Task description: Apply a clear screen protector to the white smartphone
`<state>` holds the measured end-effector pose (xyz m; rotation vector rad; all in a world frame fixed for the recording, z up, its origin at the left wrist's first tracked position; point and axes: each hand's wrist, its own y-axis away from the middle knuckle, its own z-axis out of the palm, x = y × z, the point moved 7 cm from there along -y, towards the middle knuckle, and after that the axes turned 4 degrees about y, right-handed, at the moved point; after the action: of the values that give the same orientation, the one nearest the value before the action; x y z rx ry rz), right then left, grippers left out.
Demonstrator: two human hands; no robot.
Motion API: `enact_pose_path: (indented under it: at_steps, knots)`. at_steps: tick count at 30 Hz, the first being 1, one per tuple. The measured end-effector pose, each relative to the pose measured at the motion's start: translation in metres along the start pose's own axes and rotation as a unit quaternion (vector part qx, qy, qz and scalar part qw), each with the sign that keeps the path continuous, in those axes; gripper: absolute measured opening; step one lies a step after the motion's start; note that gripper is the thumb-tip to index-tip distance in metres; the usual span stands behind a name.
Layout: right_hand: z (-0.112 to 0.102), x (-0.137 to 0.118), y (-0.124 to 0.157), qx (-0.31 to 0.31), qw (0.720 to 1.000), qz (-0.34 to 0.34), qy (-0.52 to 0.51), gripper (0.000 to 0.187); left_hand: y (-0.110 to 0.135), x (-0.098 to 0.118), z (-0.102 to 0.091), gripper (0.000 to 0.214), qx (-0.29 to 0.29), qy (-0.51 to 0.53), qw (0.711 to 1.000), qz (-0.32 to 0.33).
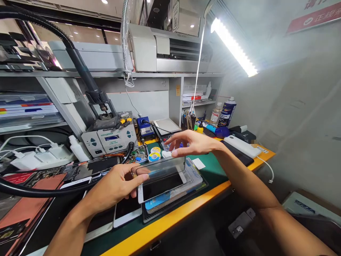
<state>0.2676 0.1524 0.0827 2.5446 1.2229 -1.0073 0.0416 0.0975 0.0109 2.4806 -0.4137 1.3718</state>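
Observation:
My left hand (117, 186) holds the near-left end of a clear screen protector (160, 169), fingers pinched on its edge. My right hand (193, 143) pinches the far-right corner of the same sheet, the other fingers spread. The sheet hovers just above a white smartphone (162, 186) with a dark screen, which lies on a flat pad (186, 190) on the green mat (213, 167).
A soldering station (110, 137) and a black flexible hose (80, 64) stand at the back left. Bottles (226, 112), tools and a white power bank (242, 145) sit at the right. More phones and parts (80, 177) lie at the left. The bench has an orange front edge (170, 222).

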Motion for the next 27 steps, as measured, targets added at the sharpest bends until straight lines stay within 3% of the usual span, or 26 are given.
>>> enact_pose_path:
  at_steps: [2, 5, 11, 14, 27]
  knots:
    - [0.010, -0.003, 0.009, -0.004, 0.999, 0.019, 0.029, 0.059, -0.002, -0.005, -0.001, 0.051, 0.004, -0.004, 1.000, -0.006]
    - [0.019, -0.003, 0.015, 0.006, 0.998, 0.017, 0.063, 0.043, -0.005, -0.013, -0.003, 0.058, 0.012, -0.016, 1.000, -0.017]
    - [0.030, -0.015, 0.018, -0.022, 0.994, 0.002, 0.107, 0.038, -0.008, -0.018, -0.005, 0.066, 0.019, -0.032, 0.999, -0.024]
    - [0.031, -0.021, 0.017, -0.034, 0.987, 0.003, 0.157, 0.026, -0.008, -0.018, -0.006, 0.066, 0.024, -0.033, 0.999, -0.023]
    - [0.029, -0.028, 0.009, -0.023, 0.975, 0.008, 0.222, 0.012, -0.003, 0.003, 0.000, 0.055, 0.007, -0.018, 1.000, 0.008]
